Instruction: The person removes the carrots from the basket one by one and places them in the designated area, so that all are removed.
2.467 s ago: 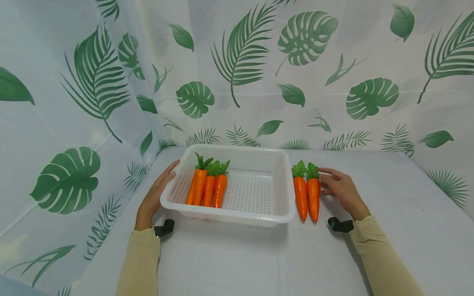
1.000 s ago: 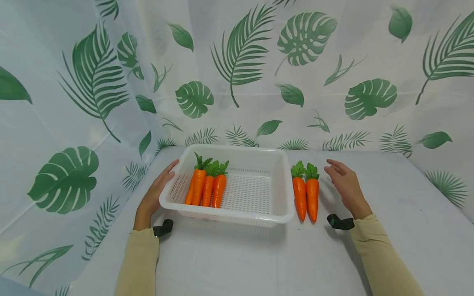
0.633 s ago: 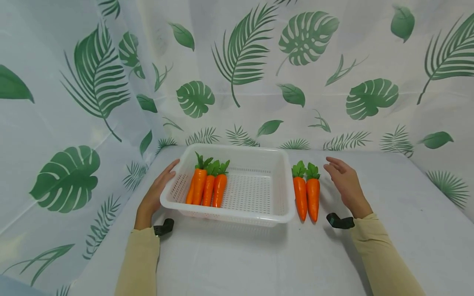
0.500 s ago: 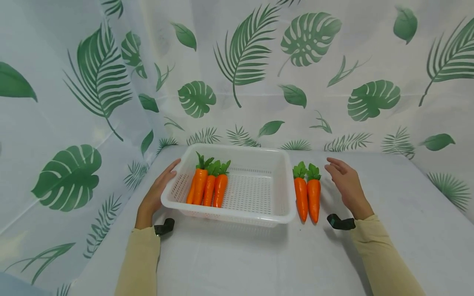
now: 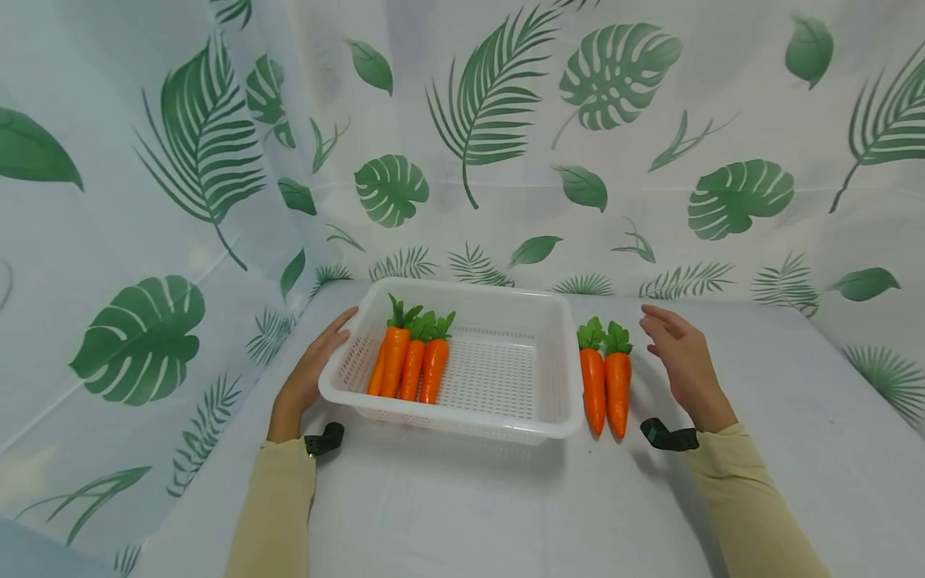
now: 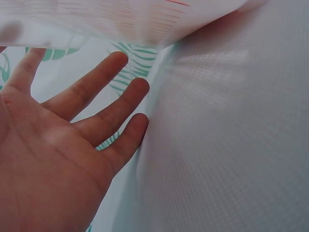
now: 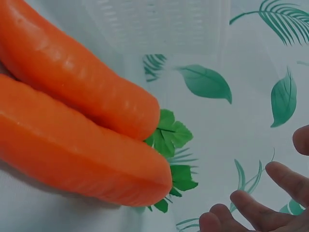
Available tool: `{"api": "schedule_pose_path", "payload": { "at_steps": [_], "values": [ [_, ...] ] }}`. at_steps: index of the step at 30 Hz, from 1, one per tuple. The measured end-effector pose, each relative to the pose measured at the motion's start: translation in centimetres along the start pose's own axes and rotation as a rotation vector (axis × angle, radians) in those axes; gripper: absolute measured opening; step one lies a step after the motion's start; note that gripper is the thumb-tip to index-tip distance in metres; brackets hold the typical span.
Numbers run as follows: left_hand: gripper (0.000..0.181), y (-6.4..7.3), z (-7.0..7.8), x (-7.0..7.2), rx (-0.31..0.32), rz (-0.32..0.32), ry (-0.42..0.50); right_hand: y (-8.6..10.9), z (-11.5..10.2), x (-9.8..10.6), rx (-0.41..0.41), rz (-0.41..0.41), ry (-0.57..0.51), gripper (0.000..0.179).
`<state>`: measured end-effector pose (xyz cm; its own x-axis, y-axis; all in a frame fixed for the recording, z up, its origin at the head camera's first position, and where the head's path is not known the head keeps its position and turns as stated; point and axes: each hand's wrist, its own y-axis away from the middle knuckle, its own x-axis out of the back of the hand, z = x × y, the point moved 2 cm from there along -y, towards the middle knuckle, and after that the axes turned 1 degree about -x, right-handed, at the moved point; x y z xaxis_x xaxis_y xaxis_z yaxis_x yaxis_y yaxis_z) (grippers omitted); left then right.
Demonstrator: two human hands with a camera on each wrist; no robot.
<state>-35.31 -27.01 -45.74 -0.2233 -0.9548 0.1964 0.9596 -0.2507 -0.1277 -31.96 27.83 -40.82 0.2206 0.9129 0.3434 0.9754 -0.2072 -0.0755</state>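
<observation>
A white plastic basket (image 5: 477, 417) with slotted walls stands on the table, holding several orange carrots (image 5: 393, 361) with green tops along its left end. Two more carrots lie side by side just right of it: a nearer-to-basket carrot (image 5: 594, 389) and an outer carrot (image 5: 618, 393), leaves toward the back wall. My left hand (image 5: 315, 369) is at the basket's left side, its fingertips by the rim. In the left wrist view its fingers (image 6: 104, 113) are spread and extended below the basket's wall. My right hand (image 5: 682, 357) hovers right of the outer carrot, fingers relaxed, holding nothing.
A white cloth (image 5: 448, 514) covers the table. Behind and to the left hang white sheets (image 5: 499, 233) printed with green leaves. Black wrist cameras, one on the left wrist (image 5: 328, 438) and one on the right wrist (image 5: 668, 436), sit near the tan sleeves.
My right hand was at the outer carrot's top and has drawn off to the right, leaving a gap. The left hand stays at the basket. The head view has shifted slightly.
</observation>
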Motion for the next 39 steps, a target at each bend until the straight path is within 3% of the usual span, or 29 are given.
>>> {"api": "schedule_pose_path", "payload": {
  "at_steps": [13, 25, 39],
  "values": [
    [0.058, -0.1, 0.0, 0.0, 0.013, 0.011, -0.024, 0.3, -1.0, -0.6, 0.007, -0.011, -0.001, 0.067],
    [0.058, -0.1, -0.2, 0.1, 0.012, 0.024, -0.033, 0.2, -2.0, -0.4, 0.091, -0.036, 0.034, 0.061],
    [0.059, 0.0, 0.0, -0.1, 0.03, 0.038, -0.04, -0.4, -4.0, -1.1, 0.101, -0.055, 0.048, 0.061]
  ]
}}
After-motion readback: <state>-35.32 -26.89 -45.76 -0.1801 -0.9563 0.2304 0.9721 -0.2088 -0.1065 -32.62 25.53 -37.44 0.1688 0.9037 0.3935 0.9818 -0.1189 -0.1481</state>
